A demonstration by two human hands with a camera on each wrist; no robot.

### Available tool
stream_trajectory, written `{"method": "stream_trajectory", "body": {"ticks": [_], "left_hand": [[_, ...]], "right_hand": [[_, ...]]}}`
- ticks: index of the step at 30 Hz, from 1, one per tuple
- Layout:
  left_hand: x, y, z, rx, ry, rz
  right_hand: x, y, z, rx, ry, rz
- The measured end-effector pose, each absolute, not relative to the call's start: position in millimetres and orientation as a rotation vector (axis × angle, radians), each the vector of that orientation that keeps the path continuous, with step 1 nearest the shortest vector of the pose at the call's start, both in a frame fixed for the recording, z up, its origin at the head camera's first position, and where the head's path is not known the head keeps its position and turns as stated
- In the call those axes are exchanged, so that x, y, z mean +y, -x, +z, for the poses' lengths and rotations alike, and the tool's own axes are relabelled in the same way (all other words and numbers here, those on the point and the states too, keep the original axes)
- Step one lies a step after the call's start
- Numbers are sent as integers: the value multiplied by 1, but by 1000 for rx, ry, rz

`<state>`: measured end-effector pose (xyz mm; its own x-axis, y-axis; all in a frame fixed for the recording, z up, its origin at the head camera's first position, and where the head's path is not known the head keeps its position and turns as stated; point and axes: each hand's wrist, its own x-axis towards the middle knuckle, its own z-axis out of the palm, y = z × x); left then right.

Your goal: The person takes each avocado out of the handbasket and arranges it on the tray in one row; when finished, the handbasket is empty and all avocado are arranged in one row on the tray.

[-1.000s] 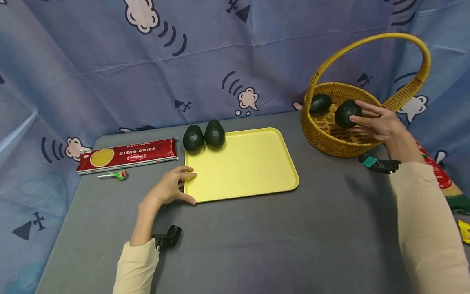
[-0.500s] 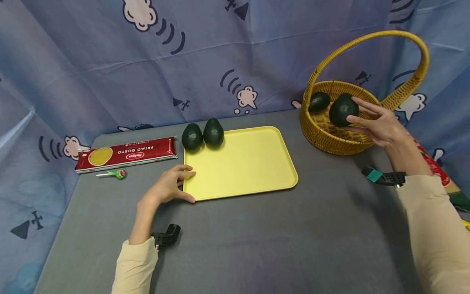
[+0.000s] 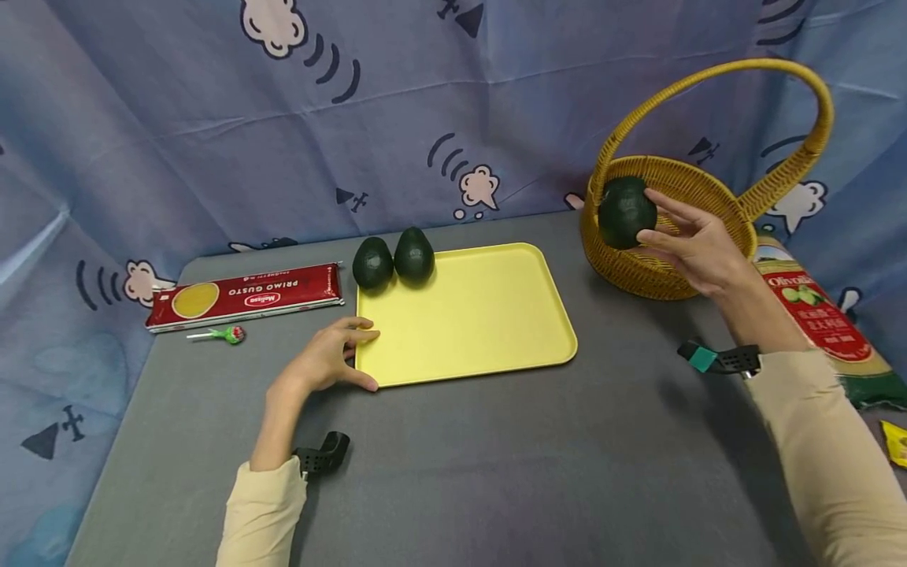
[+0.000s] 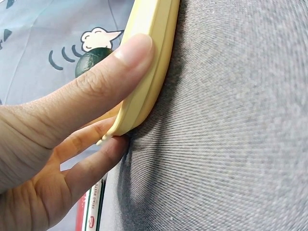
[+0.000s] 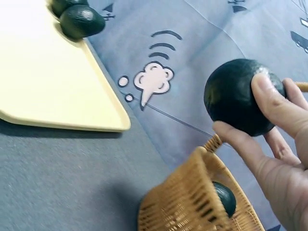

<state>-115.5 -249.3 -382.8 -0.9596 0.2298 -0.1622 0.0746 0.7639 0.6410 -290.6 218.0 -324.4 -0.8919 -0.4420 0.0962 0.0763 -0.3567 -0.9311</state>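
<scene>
My right hand (image 3: 697, 244) pinches a dark green avocado (image 3: 627, 213) between thumb and fingertips, above the left rim of the wicker basket (image 3: 638, 276). In the right wrist view another avocado (image 5: 224, 198) lies inside the basket. My left hand (image 3: 326, 358) grips the near left corner of the yellow tray (image 3: 482, 323), thumb on the front edge and fingers at the left edge. The left wrist view shows the thumb pressed along the tray's rim (image 4: 149, 91). Two avocados (image 3: 372, 264) sit side by side at the tray's far left corner.
A red spaghetti packet (image 3: 248, 298) and a lollipop (image 3: 230, 335) lie left of the tray. The basket's tall handle (image 3: 779, 69) arches over it. To its right lie a red and green bag (image 3: 829, 323) and a yellow packet (image 3: 896, 443). Patterned cloth (image 3: 397, 118) hangs behind.
My right hand has lifted the avocado and carried it left, from inside the basket to above its left rim. My left hand keeps its place on the tray.
</scene>
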Motion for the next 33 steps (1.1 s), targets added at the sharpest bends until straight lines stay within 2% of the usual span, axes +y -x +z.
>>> {"method": "stream_trajectory", "body": {"ticks": [10, 19, 33], "left_hand": [[-245, 115, -383, 2728, -262, 956], [-245, 115, -384, 2720, -254, 965], [-248, 116, -377, 2726, -255, 963]], "right_hand": [[190, 287, -341, 1595, 559, -2156], [161, 297, -369, 1388, 680, -2116], [117, 314, -385, 1652, 383, -1936]]}}
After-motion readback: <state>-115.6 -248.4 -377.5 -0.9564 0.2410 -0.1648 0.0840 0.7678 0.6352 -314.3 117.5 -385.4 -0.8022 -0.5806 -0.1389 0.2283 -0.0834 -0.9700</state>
